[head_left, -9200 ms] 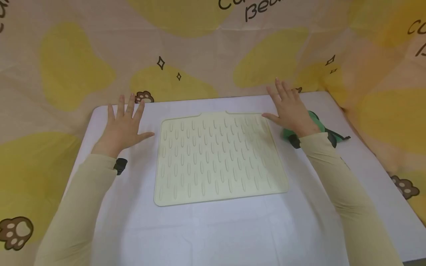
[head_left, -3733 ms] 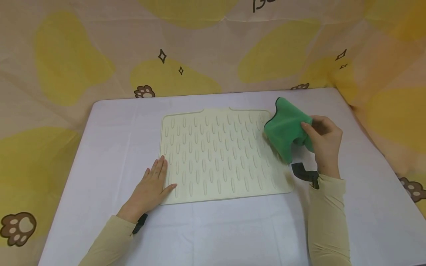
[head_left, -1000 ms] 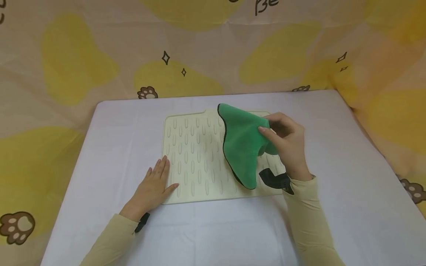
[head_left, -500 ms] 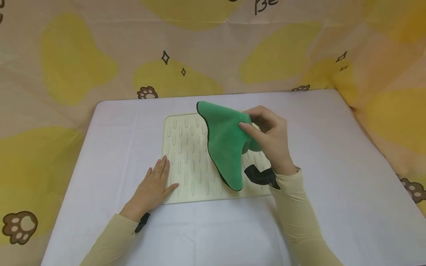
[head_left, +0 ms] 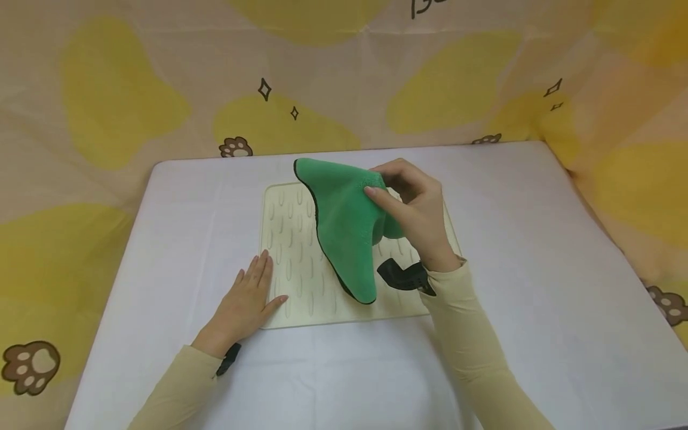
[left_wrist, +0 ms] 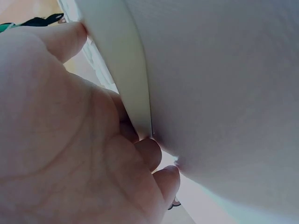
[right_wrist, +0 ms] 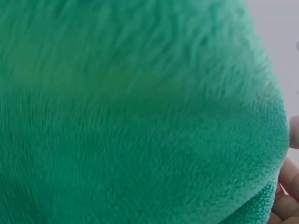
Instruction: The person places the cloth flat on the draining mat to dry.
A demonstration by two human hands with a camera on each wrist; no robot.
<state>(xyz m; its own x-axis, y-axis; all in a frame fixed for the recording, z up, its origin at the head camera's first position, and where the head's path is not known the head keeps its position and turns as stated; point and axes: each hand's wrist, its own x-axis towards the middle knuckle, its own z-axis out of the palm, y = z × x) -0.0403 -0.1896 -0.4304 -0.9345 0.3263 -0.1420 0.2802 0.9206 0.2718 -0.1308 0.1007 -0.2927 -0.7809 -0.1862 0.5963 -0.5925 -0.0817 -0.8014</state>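
A cream ribbed mat [head_left: 292,263] lies flat in the middle of a white table [head_left: 527,251]. My right hand [head_left: 411,206] grips a green fleecy cloth [head_left: 344,227] with a dark edge, held over the mat's middle; the cloth hangs down and covers part of the mat. In the right wrist view the green cloth [right_wrist: 135,112] fills almost the whole frame. My left hand [head_left: 247,304] lies flat, fingers straight, on the mat's near left corner. The left wrist view shows that palm [left_wrist: 56,140] against the mat's edge [left_wrist: 126,79].
A cloth backdrop [head_left: 161,89] with yellow blotches and paw prints hangs behind and around the table. Bare white tabletop lies to the right of the mat and along the near edge. Black straps [head_left: 400,276] show at my right wrist.
My right hand has carried the green cloth leftward across the mat, from its right side to over its middle. The left hand has stayed on the mat's corner.
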